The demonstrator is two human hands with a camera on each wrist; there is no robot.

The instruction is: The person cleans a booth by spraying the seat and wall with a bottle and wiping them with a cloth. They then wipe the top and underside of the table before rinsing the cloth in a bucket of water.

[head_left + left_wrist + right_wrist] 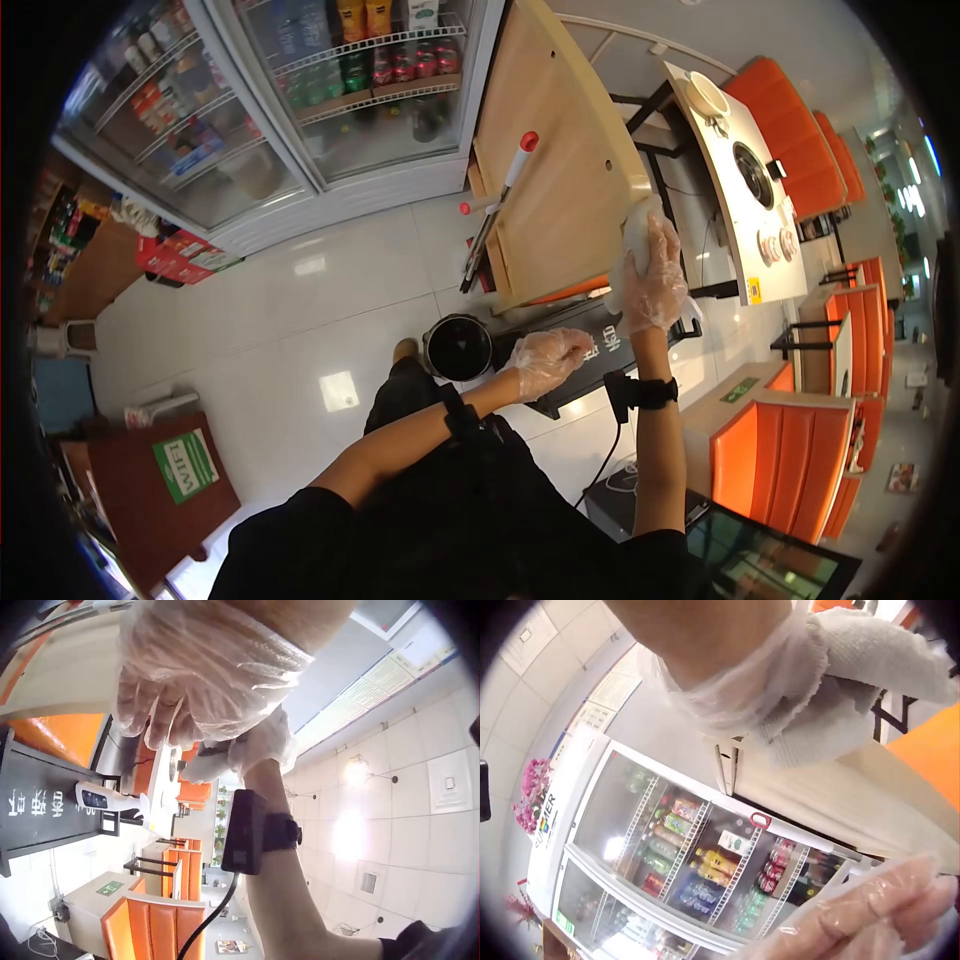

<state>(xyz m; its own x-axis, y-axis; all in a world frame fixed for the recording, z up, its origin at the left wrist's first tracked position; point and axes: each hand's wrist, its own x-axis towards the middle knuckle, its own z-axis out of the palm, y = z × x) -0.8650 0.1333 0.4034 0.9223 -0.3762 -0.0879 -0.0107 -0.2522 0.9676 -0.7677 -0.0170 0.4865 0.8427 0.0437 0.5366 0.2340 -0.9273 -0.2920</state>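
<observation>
My right hand (652, 275), in a clear plastic glove, holds a whitish cloth (885, 656) at the near end of a light wood panel (560, 150). In the left wrist view, part of the cloth (206, 765) hangs out from under that hand. My left hand (550, 360), gloved the same way, hovers lower and to the left, over a black board with white lettering (615, 340). Its fingers (161, 724) are loosely bent with nothing between them. A white bottle-like thing with a dark label (109, 798) stands out against the black board.
A round black bin (458, 348) stands on the tiled floor by my feet. Poles with red ends (520, 160) lean along the wood panel. Glass-doored drinks fridges (330, 130) stand ahead; a dining table (735, 190) and orange seats (770, 460) are at right.
</observation>
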